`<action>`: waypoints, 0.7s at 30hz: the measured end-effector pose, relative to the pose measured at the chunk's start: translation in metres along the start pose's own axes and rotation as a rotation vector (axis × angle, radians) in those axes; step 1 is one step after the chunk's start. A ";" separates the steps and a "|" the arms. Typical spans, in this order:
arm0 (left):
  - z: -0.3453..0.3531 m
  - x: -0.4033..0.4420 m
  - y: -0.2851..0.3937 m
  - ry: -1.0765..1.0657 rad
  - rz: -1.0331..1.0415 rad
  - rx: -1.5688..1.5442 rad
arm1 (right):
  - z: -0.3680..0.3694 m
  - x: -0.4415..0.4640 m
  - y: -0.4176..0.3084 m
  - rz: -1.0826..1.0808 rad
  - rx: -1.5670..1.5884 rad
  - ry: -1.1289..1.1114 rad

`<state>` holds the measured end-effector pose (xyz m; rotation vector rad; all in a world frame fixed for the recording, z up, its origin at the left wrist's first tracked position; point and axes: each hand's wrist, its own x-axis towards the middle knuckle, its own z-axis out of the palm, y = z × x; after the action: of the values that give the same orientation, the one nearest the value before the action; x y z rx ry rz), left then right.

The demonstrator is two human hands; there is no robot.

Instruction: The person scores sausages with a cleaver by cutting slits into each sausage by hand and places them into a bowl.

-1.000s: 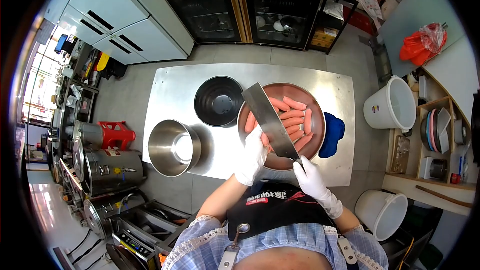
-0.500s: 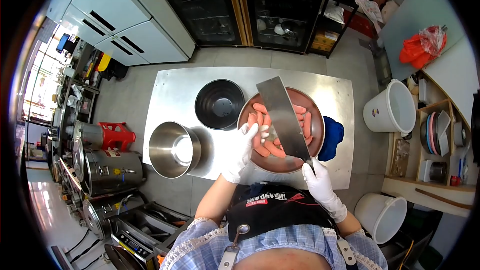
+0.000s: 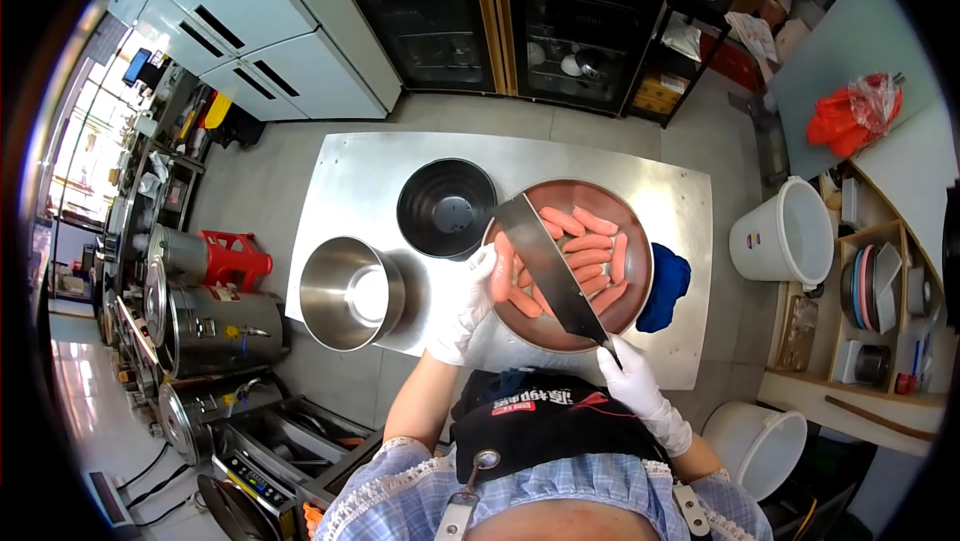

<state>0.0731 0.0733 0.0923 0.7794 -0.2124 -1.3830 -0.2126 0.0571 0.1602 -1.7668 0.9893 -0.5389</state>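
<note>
My right hand (image 3: 638, 389), in a white glove, grips the handle of a wide-bladed cleaver (image 3: 548, 266). Its blade slants across a round reddish-brown pan (image 3: 633, 219) and hides part of what lies inside. Pink sausages (image 3: 588, 259) are spread over the pan's bottom. At the pan's left rim, my gloved left hand (image 3: 462, 306) holds one sausage (image 3: 502, 281) upright between its fingers, just left of the blade. Behind that hand stands a black bowl (image 3: 445, 166), with a few wet spots inside.
A deep steel pot (image 3: 318, 296) stands at the left of the steel table (image 3: 350, 166). A blue cloth (image 3: 664, 286) lies against the pan's right side. White buckets (image 3: 760, 241) stand on the floor to the right; large steel drums (image 3: 225, 336) are at the left.
My left hand now has a sausage raised at the rim; before, its fingers were among the sausages. The cleaver has tilted further, its far end lower and more to the left.
</note>
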 end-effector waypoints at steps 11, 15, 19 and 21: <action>-0.005 0.005 0.003 -0.076 -0.040 0.010 | 0.000 0.002 0.002 -0.030 -0.012 0.009; -0.005 0.001 0.003 -0.023 -0.063 0.013 | 0.002 0.002 0.002 0.031 -0.047 -0.029; -0.010 -0.001 -0.005 0.011 -0.098 0.021 | 0.006 0.007 -0.004 0.000 -0.050 -0.004; -0.007 -0.004 -0.010 0.060 0.012 0.133 | 0.008 0.010 -0.002 -0.017 -0.044 -0.016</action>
<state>0.0683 0.0793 0.0821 0.9274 -0.2639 -1.3422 -0.2007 0.0533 0.1580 -1.8172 0.9827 -0.5167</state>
